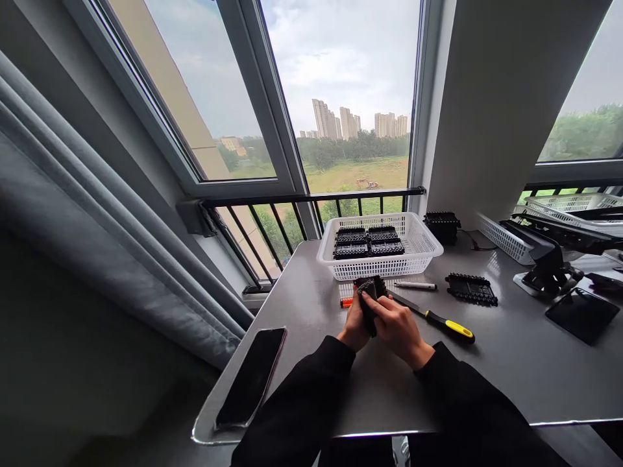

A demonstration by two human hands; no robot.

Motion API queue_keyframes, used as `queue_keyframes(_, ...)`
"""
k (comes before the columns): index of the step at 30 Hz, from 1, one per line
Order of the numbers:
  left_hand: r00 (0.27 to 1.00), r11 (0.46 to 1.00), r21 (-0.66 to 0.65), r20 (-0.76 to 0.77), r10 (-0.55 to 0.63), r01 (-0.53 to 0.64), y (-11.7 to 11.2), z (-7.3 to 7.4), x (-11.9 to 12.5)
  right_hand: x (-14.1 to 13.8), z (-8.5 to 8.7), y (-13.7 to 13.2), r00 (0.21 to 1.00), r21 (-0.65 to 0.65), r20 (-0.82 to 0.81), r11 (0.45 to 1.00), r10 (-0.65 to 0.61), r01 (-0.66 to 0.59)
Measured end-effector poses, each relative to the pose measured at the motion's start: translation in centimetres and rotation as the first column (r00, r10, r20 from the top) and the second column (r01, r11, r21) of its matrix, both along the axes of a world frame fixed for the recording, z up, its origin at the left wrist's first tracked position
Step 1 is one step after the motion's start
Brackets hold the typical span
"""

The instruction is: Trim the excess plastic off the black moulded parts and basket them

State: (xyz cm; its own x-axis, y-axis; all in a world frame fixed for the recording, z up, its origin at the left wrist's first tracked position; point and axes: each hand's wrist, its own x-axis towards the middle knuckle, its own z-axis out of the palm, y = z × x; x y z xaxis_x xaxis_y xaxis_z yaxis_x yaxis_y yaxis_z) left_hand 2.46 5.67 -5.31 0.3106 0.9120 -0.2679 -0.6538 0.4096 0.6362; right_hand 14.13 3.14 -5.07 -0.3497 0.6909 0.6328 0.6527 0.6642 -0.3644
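My left hand (354, 329) is closed around a black plastic part (368, 316), held upright above the table. My right hand (398, 327) is on the same part, its index finger pressed against the face and the other fingers curled at the side. Just beyond the hands stands a white plastic basket (384, 267) holding several black toothed plastic parts (368, 242). A file-like tool with a yellow and black handle (450, 326) lies to the right, its blade partly behind my right hand. An orange object (346, 302) shows beside my left hand, mostly hidden.
A white marker pen (415, 285) and a flat black toothed part (471, 288) lie right of the basket. More black parts (442, 227) are stacked behind. A phone (252, 376) rests near the table's left edge. A black stand (549, 266) and white trays occupy the right.
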Motion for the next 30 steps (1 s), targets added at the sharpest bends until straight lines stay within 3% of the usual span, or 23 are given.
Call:
queue_keyframes(2,0.997,0.998,-0.011,0.039,-0.063,0.063,0.1,0.7,-0.6,-0.1,-0.4,-0.5,0.998,0.084,-0.031,0.995,0.051,-0.049)
queue_keyframes(6,0.999,1.000,0.015,0.036,0.024,-0.025,0.2,1.6,-1.1,0.0,-0.2,-1.0,0.966,0.175,-0.216,0.979,0.142,-0.104)
queue_keyframes(11,0.993,0.983,0.149,-0.037,0.116,-0.110,0.2,1.5,-0.5,0.1,0.6,-1.0,0.894,0.008,-0.438,0.995,0.096,-0.103)
queue_keyframes(14,0.968,0.933,0.278,-0.036,0.250,-0.231,0.7,1.1,-0.7,0.1,0.7,-0.7,0.872,-0.086,-0.484,0.988,0.072,-0.129)
queue_keyframes(18,0.943,0.910,0.293,-0.067,0.326,-0.293,1.1,0.6,-1.1,0.5,0.5,0.1,0.816,-0.138,-0.574,0.990,-0.073,-0.008)
queue_keyframes(24,0.927,0.882,0.369,-0.115,0.357,-0.294,0.4,1.6,-1.0,2.1,0.5,1.2,0.829,-0.108,-0.558,0.994,-0.031,-0.036)
queue_keyframes(28,0.887,0.854,0.408,-0.184,0.423,-0.323,0.5,1.6,-1.1,3.0,0.8,1.2,0.818,-0.029,-0.559,0.989,-0.136,0.144)
queue_keyframes(30,0.866,0.842,0.449,-0.243,0.437,-0.299,0.6,1.3,-1.0,3.4,0.7,1.2,0.867,0.001,-0.476,0.986,-0.148,0.168)
